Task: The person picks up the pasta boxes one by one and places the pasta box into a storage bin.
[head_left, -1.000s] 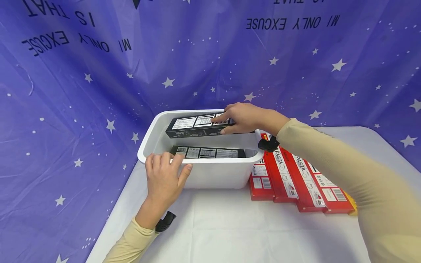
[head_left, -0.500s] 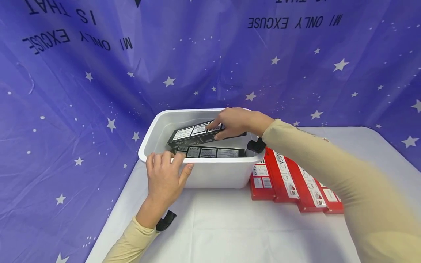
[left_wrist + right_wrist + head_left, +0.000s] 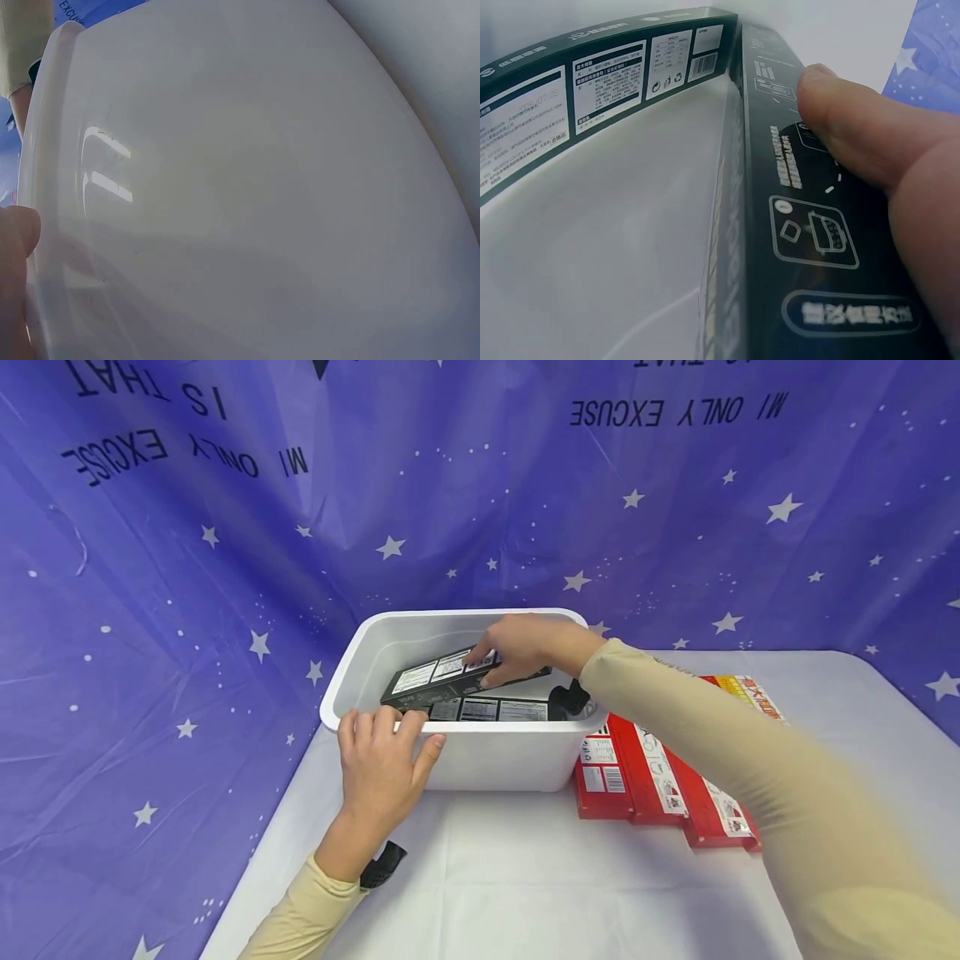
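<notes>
My right hand grips a long black box inside a white plastic bin, thumb on its near side. The box lies slanted, its left end low and toward the front wall. Along that wall a second black box with white label panels rests low, its left part covered. In the right wrist view the held black box nearly touches the second one at one corner. My left hand holds the bin's front rim, fingers hooked over it and thumb outside.
Several red pasta boxes lie overlapping on the white table, right of the bin and partly under my right sleeve. A yellow and red package shows behind the sleeve. A purple starred cloth hangs behind.
My right hand has lowered the black box deeper into the bin and toward the front wall, tilting it more and covering part of the second box. The left hand stays on the rim.
</notes>
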A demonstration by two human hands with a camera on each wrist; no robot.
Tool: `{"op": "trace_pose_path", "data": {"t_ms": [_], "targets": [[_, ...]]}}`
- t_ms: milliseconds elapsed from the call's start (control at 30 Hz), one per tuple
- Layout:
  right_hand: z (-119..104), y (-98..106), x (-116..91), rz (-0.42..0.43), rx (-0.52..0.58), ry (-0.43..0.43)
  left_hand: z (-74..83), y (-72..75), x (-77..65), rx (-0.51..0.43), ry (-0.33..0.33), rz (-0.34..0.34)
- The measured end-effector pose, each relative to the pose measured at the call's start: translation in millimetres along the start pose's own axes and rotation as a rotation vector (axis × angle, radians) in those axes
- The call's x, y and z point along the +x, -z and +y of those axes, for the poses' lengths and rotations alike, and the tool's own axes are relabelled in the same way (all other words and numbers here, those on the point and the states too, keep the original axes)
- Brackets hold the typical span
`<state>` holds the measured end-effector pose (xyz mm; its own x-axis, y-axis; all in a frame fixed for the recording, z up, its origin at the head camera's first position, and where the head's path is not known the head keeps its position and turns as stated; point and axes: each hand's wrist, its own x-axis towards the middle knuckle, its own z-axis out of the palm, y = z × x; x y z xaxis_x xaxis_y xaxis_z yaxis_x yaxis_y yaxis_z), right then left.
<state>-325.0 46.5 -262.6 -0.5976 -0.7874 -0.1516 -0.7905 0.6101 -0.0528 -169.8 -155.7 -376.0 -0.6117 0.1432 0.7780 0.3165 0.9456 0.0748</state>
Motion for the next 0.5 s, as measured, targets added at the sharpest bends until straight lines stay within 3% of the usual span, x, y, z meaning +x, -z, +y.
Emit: {"op": "trace_pose_path", "data": {"t_ms": [500], "targets": [[4.3,-10.7,2.4,-0.011,0.062,-0.042,0.5,0.7,-0.3,-0.002,0.005,-0.002]]}}
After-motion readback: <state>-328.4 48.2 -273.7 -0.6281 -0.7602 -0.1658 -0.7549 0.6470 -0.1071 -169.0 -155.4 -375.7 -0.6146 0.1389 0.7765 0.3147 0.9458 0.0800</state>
